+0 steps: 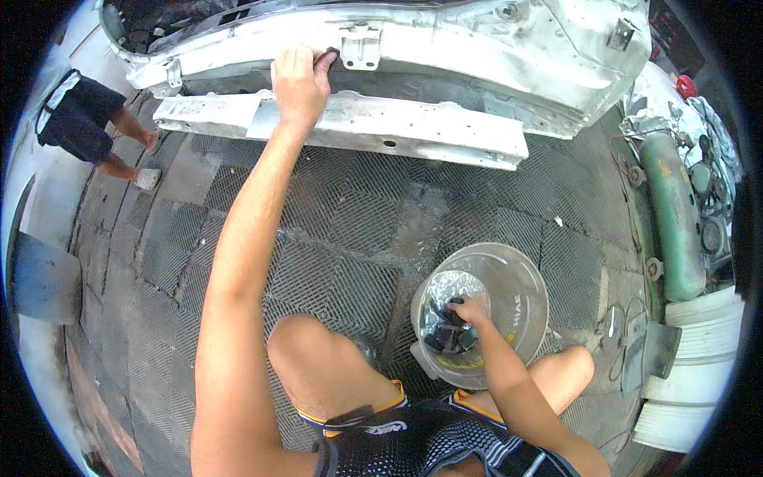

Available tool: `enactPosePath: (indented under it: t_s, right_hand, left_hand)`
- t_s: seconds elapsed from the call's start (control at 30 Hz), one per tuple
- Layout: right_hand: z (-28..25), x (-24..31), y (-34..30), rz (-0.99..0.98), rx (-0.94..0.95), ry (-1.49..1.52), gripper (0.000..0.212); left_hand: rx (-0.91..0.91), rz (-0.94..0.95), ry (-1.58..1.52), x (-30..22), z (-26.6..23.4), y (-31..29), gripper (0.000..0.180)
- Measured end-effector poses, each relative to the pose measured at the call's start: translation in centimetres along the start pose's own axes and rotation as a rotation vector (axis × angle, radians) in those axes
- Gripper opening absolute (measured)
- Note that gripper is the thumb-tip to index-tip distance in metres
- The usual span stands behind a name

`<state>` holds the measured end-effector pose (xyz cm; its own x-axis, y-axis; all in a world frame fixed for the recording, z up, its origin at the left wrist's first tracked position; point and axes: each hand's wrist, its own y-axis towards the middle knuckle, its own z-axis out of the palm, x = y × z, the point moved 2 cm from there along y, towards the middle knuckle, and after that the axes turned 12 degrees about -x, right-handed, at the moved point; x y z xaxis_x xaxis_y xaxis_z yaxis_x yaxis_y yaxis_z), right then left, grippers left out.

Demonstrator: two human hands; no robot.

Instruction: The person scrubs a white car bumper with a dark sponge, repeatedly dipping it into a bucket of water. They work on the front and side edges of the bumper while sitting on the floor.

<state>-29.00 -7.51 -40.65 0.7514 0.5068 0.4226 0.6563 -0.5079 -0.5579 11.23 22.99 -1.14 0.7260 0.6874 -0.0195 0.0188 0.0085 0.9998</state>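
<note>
My left hand (299, 86) reaches far forward to the white-grey front body panel (445, 44) of a car. Its fingers press a small dark piece (327, 56), its kind unclear, against the panel beside a bracket (361, 46). A white bumper beam (381, 127) lies below that hand, near the wrist. My right hand (472, 308) is down inside a clear plastic bucket (534, 294) that stands between my knees. Its fingers are closed on a dark piece (455, 308) at the water, partly hidden. Other dark pieces (445, 340) lie in the water.
A person (87, 119) in dark shorts stands at the far left. Dark ribbed mats (334, 207) cover the floor. A green gas cylinder (671, 215) and stacked white buckets (687, 374) line the right side; a blue bin (46, 278) stands on the left.
</note>
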Motion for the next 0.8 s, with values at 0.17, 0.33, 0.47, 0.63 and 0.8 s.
enactPosePath:
  t_s: [0.17,0.33,0.47,0.63,0.8]
  right_hand:
    - [0.4,-1.7,0.7,0.049,0.098,0.018,0.071]
    - [1.2,-2.8,1.8,0.114,0.173,0.030,0.078]
    - [1.7,-4.2,3.0,0.149,0.197,0.055,0.080]
    - [2.1,-2.8,3.5,0.147,0.207,-0.042,0.083]
    - [2.0,-3.1,4.1,0.122,0.272,-0.073,0.093]
  left_hand:
    - [0.064,0.309,0.049,0.6,0.1,2.2,0.026]
    - [0.130,0.260,-0.006,3.9,-1.5,3.2,0.026]
    - [0.163,0.232,-0.030,3.7,-0.8,4.3,0.025]
    - [0.205,0.305,-0.013,4.0,-1.4,5.2,0.024]
    - [0.070,0.304,0.013,6.0,-2.3,6.1,0.024]
